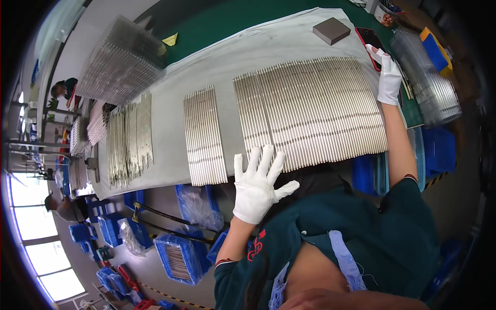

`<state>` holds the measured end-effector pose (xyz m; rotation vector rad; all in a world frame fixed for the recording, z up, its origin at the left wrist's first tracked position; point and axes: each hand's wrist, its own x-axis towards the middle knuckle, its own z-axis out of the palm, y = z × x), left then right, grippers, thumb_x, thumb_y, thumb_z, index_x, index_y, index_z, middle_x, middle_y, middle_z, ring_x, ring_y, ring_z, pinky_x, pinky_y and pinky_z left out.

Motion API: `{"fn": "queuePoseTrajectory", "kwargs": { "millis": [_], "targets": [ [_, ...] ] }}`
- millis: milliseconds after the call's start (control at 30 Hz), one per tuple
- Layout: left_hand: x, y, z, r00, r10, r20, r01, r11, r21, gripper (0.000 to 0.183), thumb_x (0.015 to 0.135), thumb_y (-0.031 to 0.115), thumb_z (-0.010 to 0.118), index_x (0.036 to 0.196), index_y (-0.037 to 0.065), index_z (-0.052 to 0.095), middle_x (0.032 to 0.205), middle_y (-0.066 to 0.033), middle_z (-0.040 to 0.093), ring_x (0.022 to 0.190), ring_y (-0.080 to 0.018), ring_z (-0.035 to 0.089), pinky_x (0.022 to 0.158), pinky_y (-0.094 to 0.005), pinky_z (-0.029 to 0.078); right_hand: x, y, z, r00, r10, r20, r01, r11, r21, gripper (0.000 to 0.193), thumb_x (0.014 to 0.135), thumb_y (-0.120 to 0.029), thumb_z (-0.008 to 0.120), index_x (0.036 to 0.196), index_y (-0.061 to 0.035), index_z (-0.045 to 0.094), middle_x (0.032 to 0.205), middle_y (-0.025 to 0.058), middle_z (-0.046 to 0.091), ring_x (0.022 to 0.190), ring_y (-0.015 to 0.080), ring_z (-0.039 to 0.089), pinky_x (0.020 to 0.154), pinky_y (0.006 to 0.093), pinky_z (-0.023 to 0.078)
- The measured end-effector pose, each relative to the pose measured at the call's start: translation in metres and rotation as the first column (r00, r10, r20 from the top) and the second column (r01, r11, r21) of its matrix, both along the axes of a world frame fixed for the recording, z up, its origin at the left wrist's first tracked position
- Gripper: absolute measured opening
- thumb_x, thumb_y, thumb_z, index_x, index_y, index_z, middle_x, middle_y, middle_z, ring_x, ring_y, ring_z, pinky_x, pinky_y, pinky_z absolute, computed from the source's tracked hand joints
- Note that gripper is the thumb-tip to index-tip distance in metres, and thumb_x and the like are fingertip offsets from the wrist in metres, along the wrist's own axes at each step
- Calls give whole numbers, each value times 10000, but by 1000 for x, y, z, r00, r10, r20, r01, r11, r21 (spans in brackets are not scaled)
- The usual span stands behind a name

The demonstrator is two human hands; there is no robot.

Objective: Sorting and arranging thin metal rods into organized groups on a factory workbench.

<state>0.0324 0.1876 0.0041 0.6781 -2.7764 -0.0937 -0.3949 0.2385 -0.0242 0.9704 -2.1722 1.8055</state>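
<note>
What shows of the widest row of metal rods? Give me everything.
The widest row of rods is many thin, straight, silvery, metal-looking pieces lying side by side on a white cloth. Darker bands cross it, and a dark line sets off a narrower left section. The gloved left hand, spread open, overlaps its near left edge in this view; contact is unclear.

Left hand [256,188] splayed, right hand [389,80] forward

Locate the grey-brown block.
In the head view, the grey-brown block lies on the white cloth toward the upper right, beyond the widest row of silvery rods and just left of the red-edged phone.
</note>
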Motion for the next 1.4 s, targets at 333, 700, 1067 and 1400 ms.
{"fn": "queuePoseTrajectory", "kwargs": {
  "millis": [333,700,1067,1400],
  "targets": [
    [34,-5,-4,980,182,80,-178,982,-57,798,849,614,667,1401,53,532,1399,-193,554,1282,-385,504,1093,-606,319,-13,2,-9,999,6,-49,-7,1000,-11,453,1088,-366,460,1179,-10,724,1093,87,769,1011,169,709,920,272,506],
    [-2,3,2,1000,-3,-13,3,1000,8,745,811,616,676,1321,82,575,1329,-84,555,1208,-293,510,1039,-579,366,9,0,8,1000,-8,-3,8,1000,19,494,1094,-407,443,1203,-15,722,1141,76,758,1054,157,694,964,269,484],
    [31,-5,-6,975,191,109,-174,973,-152,770,843,675,625,1367,112,596,1383,-164,554,1254,-385,508,1057,-606,348,-4,2,-2,1000,14,2,-14,998,59,492,1086,-429,441,1192,-56,743,1127,43,763,992,101,667,899,245,479],
    [-42,7,3,981,-193,-23,194,978,71,799,817,649,674,1429,150,548,1405,-178,542,1297,-388,490,1065,-625,340,16,-1,12,998,-29,-49,30,999,32,513,1087,-436,438,1175,-17,719,1064,147,752,1005,221,708,898,303,504]
  ]
}}
